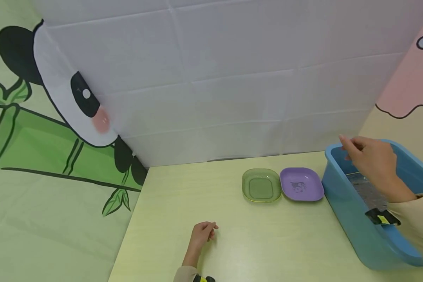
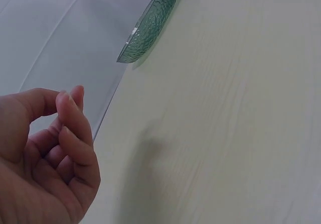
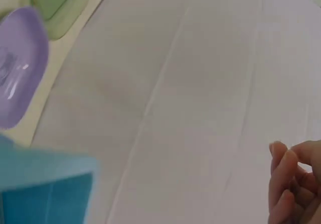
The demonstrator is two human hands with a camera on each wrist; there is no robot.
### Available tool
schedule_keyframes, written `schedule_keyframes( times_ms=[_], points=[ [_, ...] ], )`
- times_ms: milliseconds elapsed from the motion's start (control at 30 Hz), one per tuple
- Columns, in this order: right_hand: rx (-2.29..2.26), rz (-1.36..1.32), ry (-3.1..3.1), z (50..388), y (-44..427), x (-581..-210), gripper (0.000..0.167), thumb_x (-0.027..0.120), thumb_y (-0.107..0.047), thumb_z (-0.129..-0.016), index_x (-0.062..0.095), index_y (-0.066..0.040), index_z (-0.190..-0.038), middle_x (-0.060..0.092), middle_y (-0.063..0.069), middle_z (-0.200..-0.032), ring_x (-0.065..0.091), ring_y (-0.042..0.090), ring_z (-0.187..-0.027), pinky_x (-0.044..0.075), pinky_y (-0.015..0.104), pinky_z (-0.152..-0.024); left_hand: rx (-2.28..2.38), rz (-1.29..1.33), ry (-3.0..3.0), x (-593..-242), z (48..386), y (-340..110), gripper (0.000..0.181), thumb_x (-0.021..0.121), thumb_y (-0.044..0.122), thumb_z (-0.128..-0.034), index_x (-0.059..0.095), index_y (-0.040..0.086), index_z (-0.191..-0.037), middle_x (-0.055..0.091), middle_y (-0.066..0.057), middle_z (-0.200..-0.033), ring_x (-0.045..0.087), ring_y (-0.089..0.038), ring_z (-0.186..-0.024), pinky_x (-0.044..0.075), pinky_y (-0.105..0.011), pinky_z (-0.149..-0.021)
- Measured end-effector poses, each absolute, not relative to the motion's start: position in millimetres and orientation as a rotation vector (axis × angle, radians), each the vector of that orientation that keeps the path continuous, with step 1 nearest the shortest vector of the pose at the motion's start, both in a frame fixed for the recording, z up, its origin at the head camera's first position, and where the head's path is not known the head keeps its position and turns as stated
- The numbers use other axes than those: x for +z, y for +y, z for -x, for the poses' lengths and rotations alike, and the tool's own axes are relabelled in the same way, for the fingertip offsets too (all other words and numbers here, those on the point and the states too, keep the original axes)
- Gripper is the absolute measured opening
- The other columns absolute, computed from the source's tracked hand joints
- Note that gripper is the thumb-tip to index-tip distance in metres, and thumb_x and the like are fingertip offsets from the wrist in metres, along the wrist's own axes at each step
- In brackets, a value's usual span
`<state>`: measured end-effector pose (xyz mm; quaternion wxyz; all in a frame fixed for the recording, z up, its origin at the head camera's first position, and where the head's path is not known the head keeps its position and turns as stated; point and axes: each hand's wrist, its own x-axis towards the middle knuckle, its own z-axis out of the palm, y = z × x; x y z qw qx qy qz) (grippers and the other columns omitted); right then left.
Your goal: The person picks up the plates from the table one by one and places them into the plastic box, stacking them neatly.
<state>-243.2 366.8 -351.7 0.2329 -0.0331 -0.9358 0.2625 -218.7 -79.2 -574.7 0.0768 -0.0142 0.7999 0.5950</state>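
My left hand (image 1: 201, 233) is held over the near part of the pale table, its fingers loosely curled and nothing between them. In the left wrist view, the thumb comes close to the fingertips. My right hand (image 1: 375, 162) hovers above a blue plastic tub (image 1: 345, 219) at the right. Its thumb and index finger come together at the tips in the right wrist view, with no object visible there. A green see-through dish (image 1: 261, 185) and a purple dish (image 1: 301, 184) sit side by side at the back of the table, left of the tub.
Inside the tub lies something greyish (image 1: 364, 191), partly covered by the right forearm; its kind cannot be made out. A white cloth (image 1: 232, 86) hangs behind the table (image 1: 176, 196). Cloth with a panda and bamboo print (image 1: 56, 145) hangs at the left.
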Motion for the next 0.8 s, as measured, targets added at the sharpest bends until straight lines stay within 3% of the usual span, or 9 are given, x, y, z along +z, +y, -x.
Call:
schedule_keyframes(
  times_ms=[133,433,633,800],
  points=[
    [0.792,0.029,-2.469,263.3,349.9,-339.2,0.045,0.047,-0.042,-0.093,0.069,-0.008,-0.074,0.063,0.008,-0.058,0.036,-0.002,-0.04,0.023,0.03,-0.035,1.726,0.173,2.39,-575.0,226.4,-70.2,0.034,0.054,0.023,-0.0912,0.065,-0.008,-0.085,0.049,0.009,-0.055,0.048,-0.003,-0.05,0.038,-0.02,-0.049],
    [1.075,-0.136,-2.254,294.7,306.9,-327.2,0.042,0.053,-0.035,-0.092,0.067,-0.005,-0.066,0.046,-0.022,-0.045,0.042,-0.003,-0.038,0.03,0.021,-0.037,1.712,0.258,2.373,-572.1,236.7,-58.9,0.032,0.052,0.02,-0.0925,0.065,-0.01,-0.088,0.048,0.008,-0.055,0.048,-0.004,-0.049,0.038,-0.02,-0.05],
    [1.22,-0.109,-2.323,300.6,284.0,-354.7,0.042,0.055,-0.042,-0.089,0.068,-0.007,-0.069,0.055,-0.007,-0.049,0.049,0.008,-0.041,0.036,0.024,-0.041,1.719,0.252,2.371,-572.2,235.1,-58.7,0.031,0.054,0.02,-0.091,0.066,-0.007,-0.086,0.049,0.008,-0.054,0.049,-0.004,-0.05,0.038,-0.019,-0.05],
    [1.248,-0.029,-2.453,298.6,277.9,-391.0,0.043,0.056,-0.047,-0.087,0.069,-0.008,-0.072,0.06,0.003,-0.055,0.048,0.009,-0.043,0.036,0.025,-0.042,1.709,0.254,2.387,-571.0,233.9,-58.5,0.031,0.053,0.021,-0.0913,0.066,-0.007,-0.085,0.049,0.008,-0.054,0.048,-0.005,-0.05,0.038,-0.02,-0.051]
  ],
)
